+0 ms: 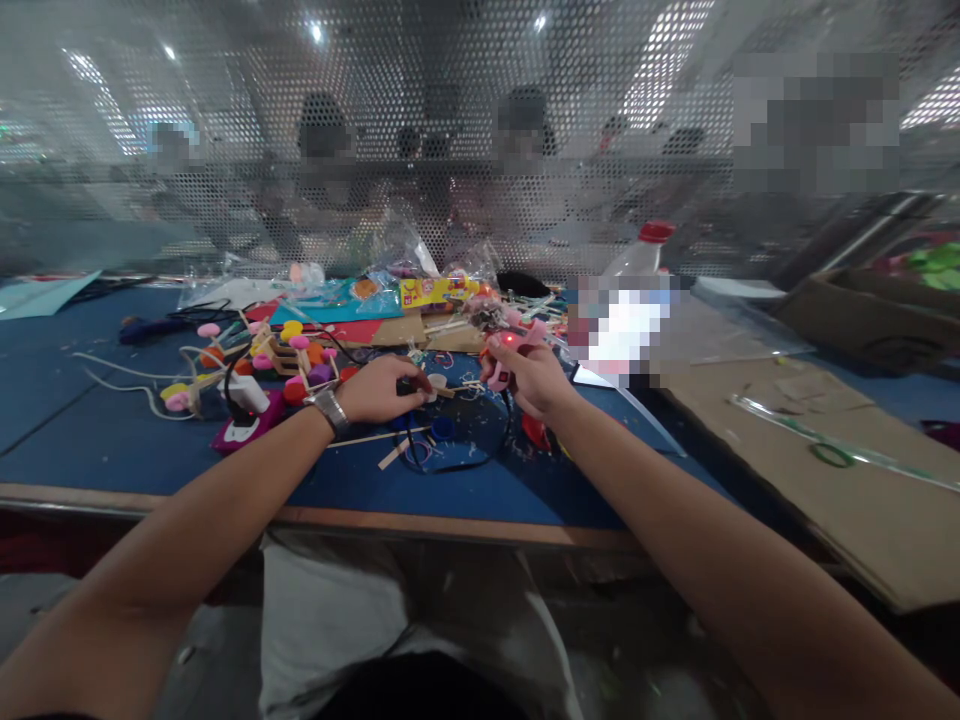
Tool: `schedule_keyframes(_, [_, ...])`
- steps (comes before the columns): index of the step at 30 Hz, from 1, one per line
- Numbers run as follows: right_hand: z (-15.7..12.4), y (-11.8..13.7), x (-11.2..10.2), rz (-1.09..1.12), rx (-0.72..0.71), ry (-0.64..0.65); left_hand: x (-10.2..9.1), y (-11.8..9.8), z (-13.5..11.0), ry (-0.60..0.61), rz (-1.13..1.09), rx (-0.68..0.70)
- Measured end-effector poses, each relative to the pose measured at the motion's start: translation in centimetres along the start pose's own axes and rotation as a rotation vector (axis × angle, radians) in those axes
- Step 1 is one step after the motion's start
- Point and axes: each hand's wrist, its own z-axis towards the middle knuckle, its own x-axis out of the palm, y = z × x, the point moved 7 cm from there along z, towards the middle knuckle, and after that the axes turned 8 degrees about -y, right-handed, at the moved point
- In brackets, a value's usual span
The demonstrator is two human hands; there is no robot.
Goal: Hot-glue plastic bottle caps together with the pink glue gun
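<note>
My left hand [382,388], with a metal wristwatch [328,408] on the wrist, rests on the blue table [112,440] with fingers curled round a small piece at a wooden stick with a white disc [437,383]. My right hand [525,378] is closed on a pink glue gun [514,352] with a red light lit, its nozzle pointing left toward the disc. A black cord [457,455] loops on the table below both hands. Loose wooden sticks [390,440] lie there too.
A stick frame with coloured round pieces [281,360] and a purple power strip with a white plug [244,410] sit left. Plastic packets [435,290], a red-capped bottle [645,255] and cardboard sheets [825,470] lie behind and right. People sit beyond a perforated screen [450,120].
</note>
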Motion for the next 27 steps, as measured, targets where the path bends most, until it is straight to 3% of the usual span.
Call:
schedule_keyframes(4, [0.0,0.0,0.0,0.008,0.009,-0.002,0.0,0.6,0.2,-0.084,0.021,-0.039])
schedule_keyframes(10, [-0.1,0.2,0.0,0.037,-0.011,-0.039,-1.9,1.5,0.1,-0.341,-0.036,-0.158])
schedule_keyframes(18, [0.0,2.1,1.2,0.067,0.033,0.022,-2.5,2.1,-0.2,-0.489,-0.269,-0.248])
schedule_keyframes(22, [-0.2,3.2,1.0,-0.075,-0.032,0.058,-1.2,2.6,-0.2,-0.457,-0.597,-0.326])
schedule_keyframes(27, [-1.1,3.4,-0.6,-0.236,-0.13,0.012,-0.2,2.3,0.0,-0.386,-0.932,-0.308])
